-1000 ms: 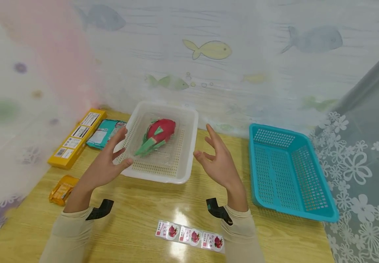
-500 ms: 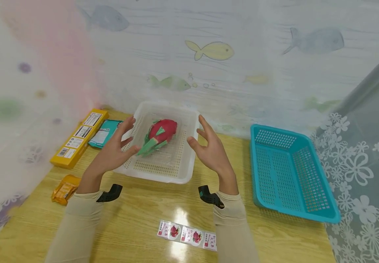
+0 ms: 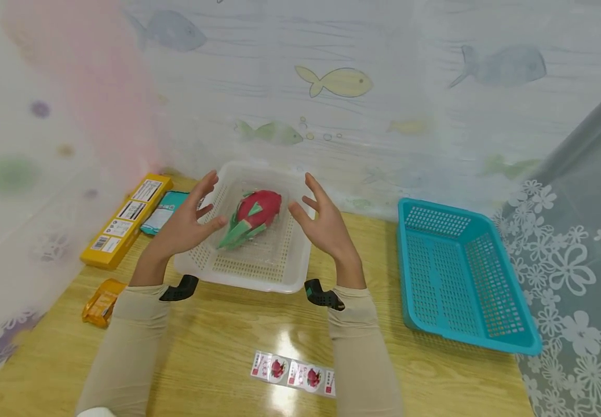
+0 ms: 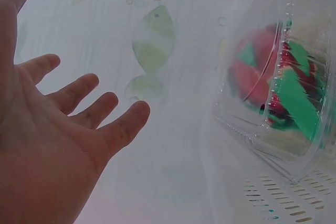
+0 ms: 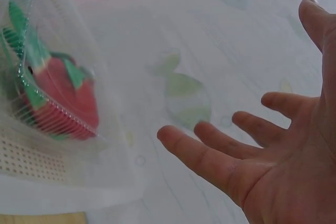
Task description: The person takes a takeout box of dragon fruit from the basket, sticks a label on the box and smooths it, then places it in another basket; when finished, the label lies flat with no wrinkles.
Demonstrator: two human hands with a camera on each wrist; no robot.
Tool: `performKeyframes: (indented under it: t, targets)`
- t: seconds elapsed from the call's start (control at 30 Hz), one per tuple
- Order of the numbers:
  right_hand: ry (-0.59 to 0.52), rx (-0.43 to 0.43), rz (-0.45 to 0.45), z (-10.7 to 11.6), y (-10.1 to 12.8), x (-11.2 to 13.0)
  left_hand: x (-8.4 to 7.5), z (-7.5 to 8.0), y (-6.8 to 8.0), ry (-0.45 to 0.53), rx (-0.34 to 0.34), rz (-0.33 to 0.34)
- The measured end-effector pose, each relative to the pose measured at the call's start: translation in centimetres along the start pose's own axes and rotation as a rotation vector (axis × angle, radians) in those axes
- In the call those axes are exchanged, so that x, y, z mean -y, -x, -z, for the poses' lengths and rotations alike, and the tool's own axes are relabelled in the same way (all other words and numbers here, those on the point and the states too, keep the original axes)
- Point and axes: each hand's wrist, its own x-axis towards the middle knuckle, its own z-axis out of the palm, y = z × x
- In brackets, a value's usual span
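I held my left hand (image 3: 181, 227) and right hand (image 3: 326, 229), fingers spread apart, beside the white basket (image 3: 248, 282); just left of the head view's centre, the dragon fruit (image 3: 262, 207) lay inside in a clear container (image 3: 266, 248).

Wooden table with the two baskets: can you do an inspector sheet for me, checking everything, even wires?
Surface: wood-grain table, shiny with glare.
Job's things: dragon fruit in a clear plastic box, inside the white basket.
Clutter: yellow box, teal packet, orange packet, sticker strip, blue basket.
Hands: left hand and right hand, fingers spread, either side of the dragon fruit, holding nothing.
Cables: nothing seen.
Surroundings: fish-print curtain behind, flower-print sheet at right.
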Motion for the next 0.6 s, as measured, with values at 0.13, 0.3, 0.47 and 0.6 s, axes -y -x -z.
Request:
performKeyframes:
  t: [0.13,0.3,0.47,0.6]
  targets:
    - [-0.012,0.001,-0.019,-0.5,-0.8,-0.1,0.4,0.1,-0.5,-0.017,0.006,0.001]
    - [-0.029,0.010,-0.059,-1.2,-1.8,-0.5,0.8,-0.1,-1.3,-0.051,0.040,0.027]
    - [-0.043,0.021,-0.099,-2.0,-2.6,-1.4,1.4,-0.2,-2.1,-0.059,0.060,0.054]
    - [-0.046,0.031,-0.132,-2.7,-3.1,-2.3,2.0,-0.3,-2.7,-0.068,0.063,0.072]
